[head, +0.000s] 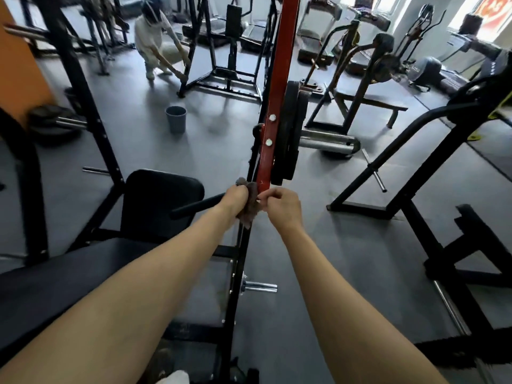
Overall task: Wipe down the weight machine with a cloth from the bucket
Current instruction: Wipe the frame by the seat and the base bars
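Both bare forearms reach forward from the bottom edge and meet at the lower end of the red bar of the weight machine. The left hand has its fingers curled tight round a bunched brownish cloth, holding it against the bar's bottom end. The right hand is also curled, its thumb and forefinger pinching the cloth's edge just beside the bar; whether they also touch the metal I cannot tell. Black weight plates hang just right of the bar. A black padded seat lies left of the hands. The grey bucket stands on the floor well beyond them, near another person crouching.
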A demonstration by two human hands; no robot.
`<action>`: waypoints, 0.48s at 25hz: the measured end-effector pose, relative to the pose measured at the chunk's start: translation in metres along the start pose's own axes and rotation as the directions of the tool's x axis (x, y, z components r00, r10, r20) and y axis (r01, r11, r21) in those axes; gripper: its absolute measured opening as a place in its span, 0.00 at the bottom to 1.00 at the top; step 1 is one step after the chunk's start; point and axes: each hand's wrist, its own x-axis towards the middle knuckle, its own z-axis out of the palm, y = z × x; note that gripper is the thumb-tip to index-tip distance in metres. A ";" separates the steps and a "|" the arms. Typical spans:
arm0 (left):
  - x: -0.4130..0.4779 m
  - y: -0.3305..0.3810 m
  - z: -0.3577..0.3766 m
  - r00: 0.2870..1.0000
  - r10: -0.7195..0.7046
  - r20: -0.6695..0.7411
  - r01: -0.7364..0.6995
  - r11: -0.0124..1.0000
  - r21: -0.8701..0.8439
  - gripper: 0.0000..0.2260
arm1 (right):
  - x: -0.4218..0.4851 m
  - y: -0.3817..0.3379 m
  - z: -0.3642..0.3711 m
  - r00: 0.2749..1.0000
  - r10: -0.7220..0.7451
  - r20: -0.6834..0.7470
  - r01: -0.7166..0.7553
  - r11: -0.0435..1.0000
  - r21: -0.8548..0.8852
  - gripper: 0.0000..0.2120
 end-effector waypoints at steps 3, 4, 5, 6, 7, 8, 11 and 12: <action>-0.037 0.009 -0.006 0.997 0.070 0.012 -0.071 0.977 0.199 0.14 | -0.020 0.007 -0.006 0.996 0.083 -0.028 -0.084 0.994 -0.065 0.14; -0.045 0.009 -0.007 0.993 0.098 0.066 -0.113 0.944 0.310 0.14 | -0.023 0.006 -0.010 0.992 0.121 -0.020 -0.122 0.989 -0.082 0.13; -0.050 0.005 -0.007 0.983 0.101 0.152 -0.154 0.907 0.393 0.13 | -0.026 0.005 -0.014 0.988 0.156 0.005 -0.155 0.984 -0.092 0.15; -0.056 0.000 -0.006 0.974 0.076 0.214 -0.169 0.872 0.460 0.12 | -0.029 0.007 -0.018 0.984 0.176 0.037 -0.171 0.980 -0.101 0.18; -0.059 -0.003 -0.003 0.965 0.053 0.256 -0.175 0.858 0.482 0.12 | -0.033 0.008 -0.020 0.984 0.166 0.068 -0.158 0.981 -0.113 0.22; -0.059 -0.006 -0.002 0.954 0.036 0.297 -0.181 0.858 0.480 0.13 | -0.039 0.008 -0.020 0.986 0.141 0.090 -0.130 0.984 -0.121 0.25; -0.059 -0.016 0.002 0.918 -0.073 0.390 -0.166 0.822 0.545 0.21 | -0.055 0.015 -0.011 0.984 0.108 0.143 -0.097 0.992 -0.080 0.24; -0.058 -0.020 0.007 0.904 -0.114 0.413 -0.165 0.797 0.581 0.24 | -0.060 0.020 -0.008 0.981 0.121 0.153 -0.107 0.989 -0.099 0.23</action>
